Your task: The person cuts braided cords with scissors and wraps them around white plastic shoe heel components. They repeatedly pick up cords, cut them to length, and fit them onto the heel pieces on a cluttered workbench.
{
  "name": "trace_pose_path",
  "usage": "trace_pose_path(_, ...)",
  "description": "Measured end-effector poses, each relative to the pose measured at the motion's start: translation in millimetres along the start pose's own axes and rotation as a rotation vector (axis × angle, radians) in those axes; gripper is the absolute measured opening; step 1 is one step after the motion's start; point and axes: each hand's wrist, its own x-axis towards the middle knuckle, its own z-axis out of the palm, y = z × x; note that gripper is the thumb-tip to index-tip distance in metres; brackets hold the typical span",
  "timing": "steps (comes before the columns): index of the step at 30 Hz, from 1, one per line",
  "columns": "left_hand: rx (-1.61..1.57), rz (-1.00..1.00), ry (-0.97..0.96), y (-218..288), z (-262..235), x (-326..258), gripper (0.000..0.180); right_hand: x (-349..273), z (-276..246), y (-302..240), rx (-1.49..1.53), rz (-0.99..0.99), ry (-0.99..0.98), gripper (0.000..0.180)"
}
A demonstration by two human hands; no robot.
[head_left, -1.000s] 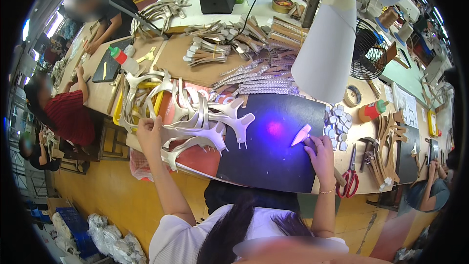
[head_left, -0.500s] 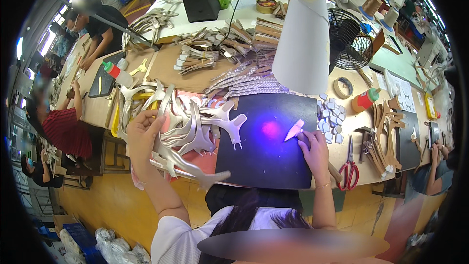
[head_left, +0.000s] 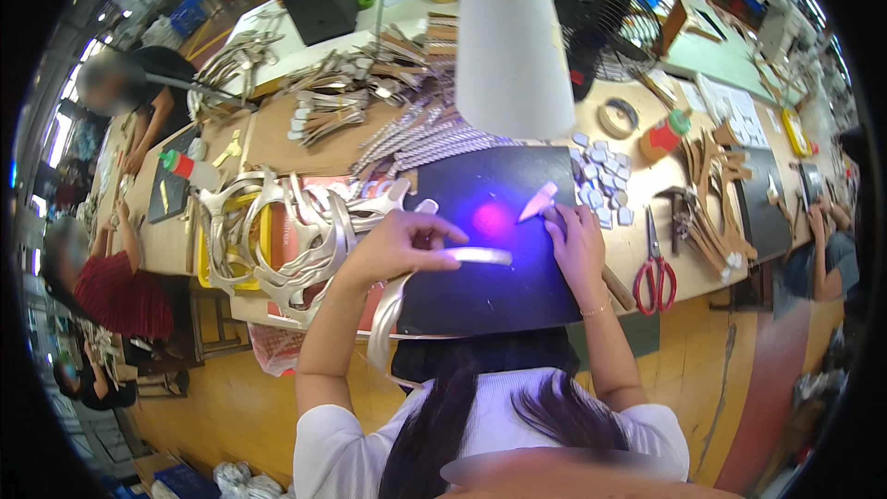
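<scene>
My left hand is pinched around a silver shoe-strap piece, raised over the black work mat. One end of the strap points right across the mat, while the rest hangs below the wrist past the table's front edge. At the mat's right side, my right hand grips a small tool with a pale, pointed, blade-like tip; its grip is mostly hidden by the fingers. Blue-violet light with a pink spot falls on the mat by the tip. Left of my left hand lies a heap of similar silver strap pieces.
A white lamp-like tube hangs over the mat's far edge. Right of it are small grey pieces, a tape roll, a red glue bottle, a hammer and red-handled scissors. Co-workers sit at both sides.
My left hand has moved right from the heap to the mat, bringing a silver strap piece. The right hand still holds the pointed tool at the mat's right. The whole view has shifted.
</scene>
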Motion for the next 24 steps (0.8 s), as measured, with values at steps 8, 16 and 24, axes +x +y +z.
trace_pose_path(8, 0.359, 0.058, -0.27, -52.7, 27.3, 93.9, 0.03, 15.5, 18.6, -1.3, -0.094, 0.04, 0.088, 0.033)
trace_pose_path(16, 0.904, 0.56, 0.088, -80.4, 63.1, 80.8, 0.02, 32.5, 15.6, -8.1, -0.096, 0.056, 0.055, 0.041)
trace_pose_path(24, 1.202, 0.551, 0.214, -82.2, 100.1, 55.4, 0.044, 63.2, -7.4, -20.7, 0.026, -0.224, 0.047, 0.025)
